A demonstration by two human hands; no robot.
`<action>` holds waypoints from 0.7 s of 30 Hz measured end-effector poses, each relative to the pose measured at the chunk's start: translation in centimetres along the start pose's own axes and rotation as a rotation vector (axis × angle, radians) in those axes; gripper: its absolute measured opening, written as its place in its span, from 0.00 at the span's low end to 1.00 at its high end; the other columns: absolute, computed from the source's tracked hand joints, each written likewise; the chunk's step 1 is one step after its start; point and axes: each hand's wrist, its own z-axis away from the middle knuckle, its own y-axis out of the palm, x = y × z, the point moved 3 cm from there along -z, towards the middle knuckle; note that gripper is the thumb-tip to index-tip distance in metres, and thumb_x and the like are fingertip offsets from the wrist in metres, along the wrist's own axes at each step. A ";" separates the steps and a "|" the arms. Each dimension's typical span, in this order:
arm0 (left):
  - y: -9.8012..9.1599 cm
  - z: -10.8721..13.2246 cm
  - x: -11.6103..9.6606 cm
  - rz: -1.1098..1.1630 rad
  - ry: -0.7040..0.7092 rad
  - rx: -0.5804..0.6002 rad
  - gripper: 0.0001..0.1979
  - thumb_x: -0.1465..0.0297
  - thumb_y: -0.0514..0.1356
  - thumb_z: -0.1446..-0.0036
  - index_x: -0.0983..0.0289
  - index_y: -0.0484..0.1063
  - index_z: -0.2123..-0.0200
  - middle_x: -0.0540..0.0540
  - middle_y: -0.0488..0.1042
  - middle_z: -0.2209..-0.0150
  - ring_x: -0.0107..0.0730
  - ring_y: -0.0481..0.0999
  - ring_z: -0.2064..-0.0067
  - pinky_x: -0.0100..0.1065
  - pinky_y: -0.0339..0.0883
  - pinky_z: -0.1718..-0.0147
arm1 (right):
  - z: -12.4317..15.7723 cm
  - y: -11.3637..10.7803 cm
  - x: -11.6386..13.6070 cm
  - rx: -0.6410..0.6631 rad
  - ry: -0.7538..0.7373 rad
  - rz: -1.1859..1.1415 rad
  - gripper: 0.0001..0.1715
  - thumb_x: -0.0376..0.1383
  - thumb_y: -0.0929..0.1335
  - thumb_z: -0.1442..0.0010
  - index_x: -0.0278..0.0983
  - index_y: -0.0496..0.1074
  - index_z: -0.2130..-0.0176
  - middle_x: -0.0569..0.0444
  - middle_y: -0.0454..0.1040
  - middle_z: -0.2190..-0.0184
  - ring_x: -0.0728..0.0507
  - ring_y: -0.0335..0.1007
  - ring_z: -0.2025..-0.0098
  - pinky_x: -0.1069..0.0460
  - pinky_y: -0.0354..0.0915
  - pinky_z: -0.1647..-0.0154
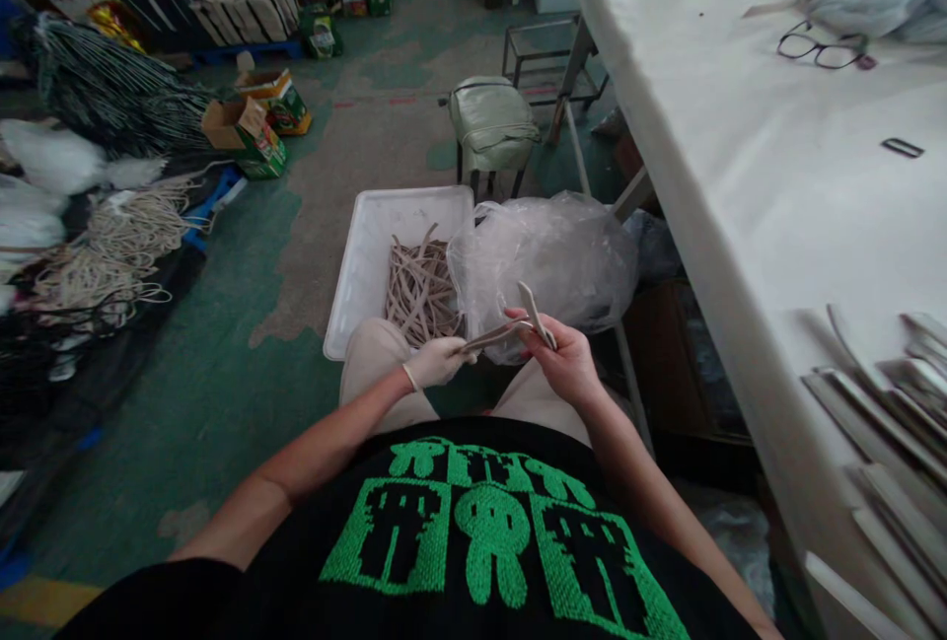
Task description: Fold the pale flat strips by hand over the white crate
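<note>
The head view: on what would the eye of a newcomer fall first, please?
Probably on the bright green print across the black shirt, at the bottom centre. Next, just above it, the gloved left hand and bare right hand hold a strap between them. Beyond them, a white bin of loose straps stands left of a clear bag.
</note>
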 end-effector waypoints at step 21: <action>-10.1 -1.4 -9.7 -0.320 0.482 -0.418 0.18 0.67 0.59 0.38 0.67 0.73 0.47 0.58 0.75 0.47 0.37 0.71 0.43 0.42 0.56 0.36 | 1.1 0.1 0.5 -0.128 0.160 -0.204 0.21 0.50 0.68 0.35 0.35 0.76 0.56 0.48 0.78 0.59 0.55 0.55 0.83 0.54 0.71 0.77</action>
